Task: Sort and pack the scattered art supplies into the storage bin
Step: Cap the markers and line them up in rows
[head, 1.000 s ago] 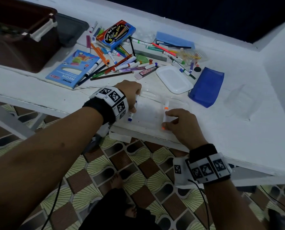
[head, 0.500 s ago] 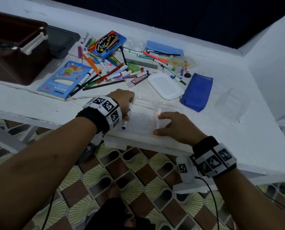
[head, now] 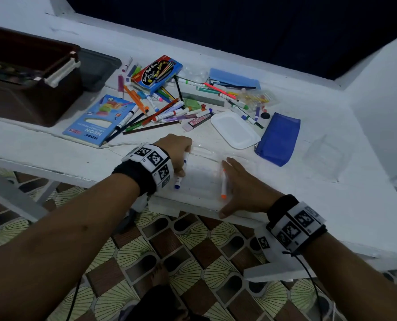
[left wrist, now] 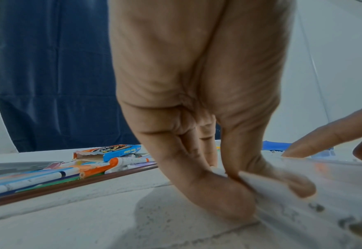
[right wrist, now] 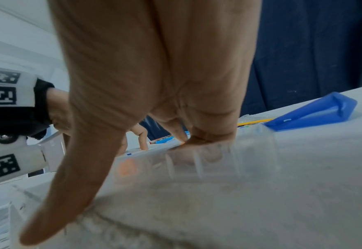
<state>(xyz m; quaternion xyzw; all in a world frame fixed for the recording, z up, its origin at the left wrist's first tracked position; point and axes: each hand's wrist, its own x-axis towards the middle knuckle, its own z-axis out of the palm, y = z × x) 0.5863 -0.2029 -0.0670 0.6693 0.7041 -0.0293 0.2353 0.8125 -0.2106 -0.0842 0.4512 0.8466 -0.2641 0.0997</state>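
Clear plastic is what you are working with — a shallow see-through case (head: 202, 179) lying at the near edge of the white tabletop (head: 331, 205), with the rest of the supplies scattered just beyond it. Your left hand (head: 176, 154) sits on the case's left rim, fingers (left wrist: 229, 193) curled and pinching that thin wall together with a blue-capped marker (head: 178, 181), which lies along the left side. Your right hand (head: 241, 184) lies on the case's right side with fingers straight and together, thumb spread toward you, pressing flat beside an orange-capped marker (head: 223, 185) that rests inside against the right wall. The step looks like settling both markers into the case, so keep the right palm down as an anchor — the plastic is light and would likely skid off the near edge if pushed. Lay the blue-capped marker parallel to the orange one rather than across it, so more can stack alongside. Release the rim gently; a flexed wall could spring and flick the marker out. The dark storage bin (head: 31, 89) stands well beyond the case to its left, and the case probably goes there once filled.
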